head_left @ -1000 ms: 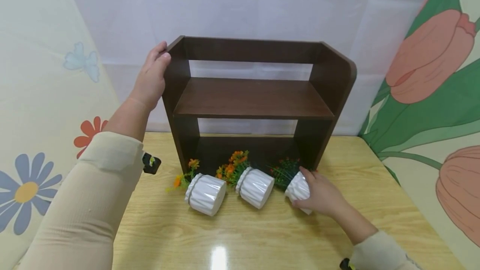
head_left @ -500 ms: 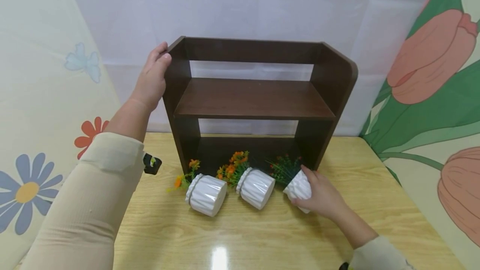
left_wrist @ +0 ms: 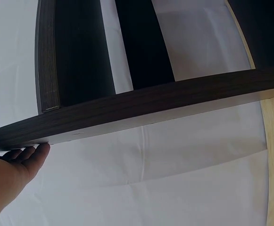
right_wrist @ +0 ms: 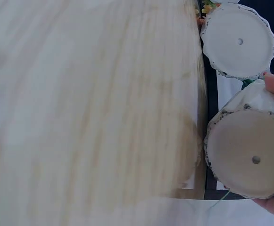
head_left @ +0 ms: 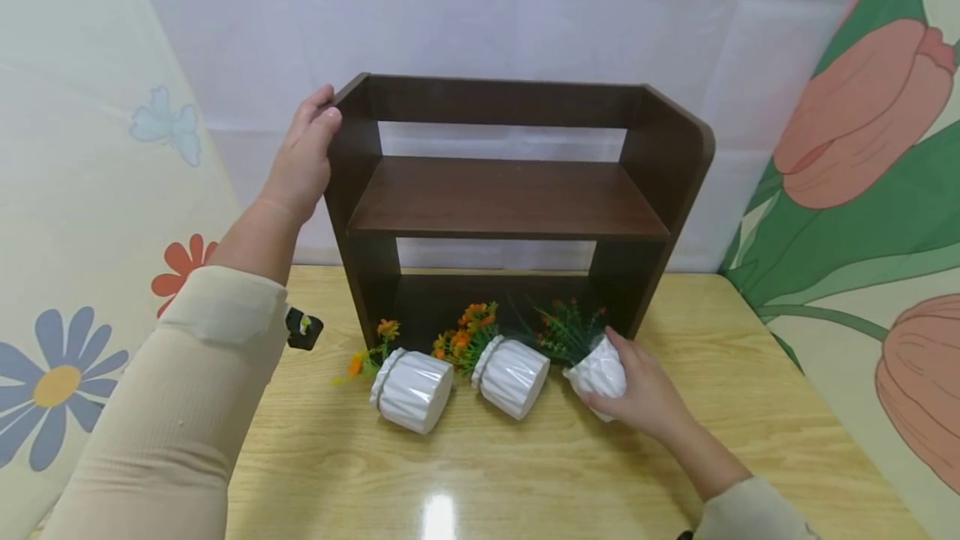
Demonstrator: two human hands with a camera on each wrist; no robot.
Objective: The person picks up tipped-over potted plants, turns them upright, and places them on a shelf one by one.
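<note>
With its fingertips against the outer face of the side panel, my left hand (head_left: 300,152) touches a dark brown two-tier shelf (head_left: 510,198). The left wrist view shows these fingers (left_wrist: 35,157) fairly straight along the panel (left_wrist: 151,106). My right hand (head_left: 641,386) grips a white fluted flowerpot (head_left: 597,373) with green, red-tipped artificial plants (head_left: 570,330), tilted toward the shelf's lower tier. In the right wrist view its round base (right_wrist: 245,150) with a small hole faces the camera, between thumb and fingers. The palm hides part of the pot.
Two similar white flowerpots lie tipped over before the shelf: a middle pot (head_left: 512,376) and a left pot (head_left: 412,390), their orange flowers (head_left: 465,332) pointing toward the lower tier. All stand on a wood-grain table (head_left: 510,482). Behind hangs a white cloth (head_left: 465,15).
The pot in my right hand has shifted slightly left and toward the shelf, its greenery turning more upright. My left hand and the other two pots stay in place.
</note>
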